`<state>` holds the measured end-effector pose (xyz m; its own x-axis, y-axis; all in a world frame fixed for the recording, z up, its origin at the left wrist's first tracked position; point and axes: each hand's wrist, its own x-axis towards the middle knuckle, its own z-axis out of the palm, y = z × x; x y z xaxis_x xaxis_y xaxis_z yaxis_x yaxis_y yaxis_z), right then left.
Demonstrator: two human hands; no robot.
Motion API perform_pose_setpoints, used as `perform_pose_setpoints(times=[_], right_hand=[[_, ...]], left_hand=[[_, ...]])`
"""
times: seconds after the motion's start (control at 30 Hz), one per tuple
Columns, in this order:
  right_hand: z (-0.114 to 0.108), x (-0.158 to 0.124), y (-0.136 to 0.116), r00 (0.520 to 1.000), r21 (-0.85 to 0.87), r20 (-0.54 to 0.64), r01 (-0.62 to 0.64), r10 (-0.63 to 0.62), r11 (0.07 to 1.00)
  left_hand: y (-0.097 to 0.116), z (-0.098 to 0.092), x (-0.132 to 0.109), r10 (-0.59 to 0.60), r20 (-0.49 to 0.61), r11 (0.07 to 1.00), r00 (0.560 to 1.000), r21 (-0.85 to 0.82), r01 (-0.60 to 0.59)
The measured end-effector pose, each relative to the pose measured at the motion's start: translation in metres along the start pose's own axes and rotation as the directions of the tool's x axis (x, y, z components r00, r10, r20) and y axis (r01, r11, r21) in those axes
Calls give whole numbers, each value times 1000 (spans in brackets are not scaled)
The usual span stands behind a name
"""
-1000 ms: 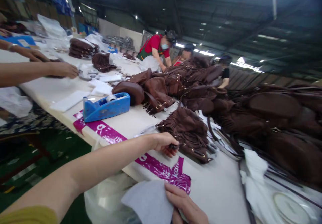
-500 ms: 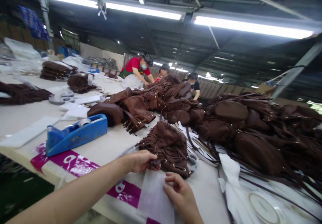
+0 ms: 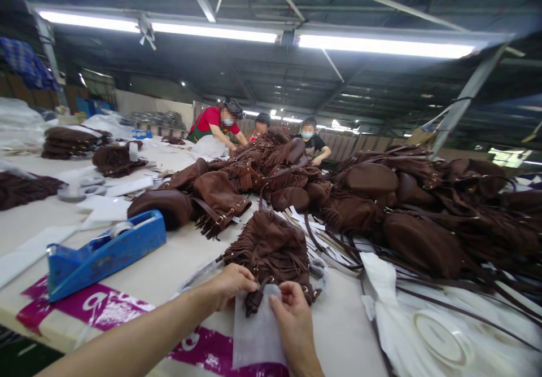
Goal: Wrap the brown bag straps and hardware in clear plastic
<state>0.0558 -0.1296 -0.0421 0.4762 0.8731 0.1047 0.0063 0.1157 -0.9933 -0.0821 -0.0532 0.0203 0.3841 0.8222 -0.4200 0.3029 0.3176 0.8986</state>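
A brown fringed bag [image 3: 275,247] lies on the table in front of me, its gold-eyeleted edge toward me. My left hand [image 3: 237,286] is closed at this edge, pinching something small by the dark tassel [image 3: 254,302]. The tassel lies over a translucent white sheet [image 3: 256,337], which hangs toward the table's front edge. My right hand [image 3: 292,315] has its thumb and fingers pressed together on the sheet's upper right side, just below the bag.
A blue tape dispenser [image 3: 105,253] stands at the left on purple-printed film. Brown bags [image 3: 372,196] are heaped behind and to the right. White wrapping [image 3: 406,320] with a tape roll [image 3: 442,337] lies at the right. Several people work across the table.
My right hand has moved up to the sheet's top by the bag, its fingers now closed. The tassel now hangs over the sheet. The view has shifted right.
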Motion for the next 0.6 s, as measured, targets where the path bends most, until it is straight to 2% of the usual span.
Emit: perform_pose_setpoints(times=[0.13,0.27,0.33,0.5,0.6], right_hand=[[5,-2,9,989,-37,-133,62,-66,997],[8,-4,17,984,-41,-167,56,-62,998],[9,-3,20,991,5,-128,33,-32,999],[14,1,21,991,192,62,-132,122,973],[15,2,14,983,193,123,-161,139,968]], left_hand=[[-2,5,0,2,-78,1000,997,-17,-4],[-8,10,0,24,-120,999,992,-37,-29],[-11,10,1,57,-150,997,987,-33,-62],[-14,7,7,171,-201,985,965,33,-168],[-12,7,8,239,-196,971,951,70,-230]])
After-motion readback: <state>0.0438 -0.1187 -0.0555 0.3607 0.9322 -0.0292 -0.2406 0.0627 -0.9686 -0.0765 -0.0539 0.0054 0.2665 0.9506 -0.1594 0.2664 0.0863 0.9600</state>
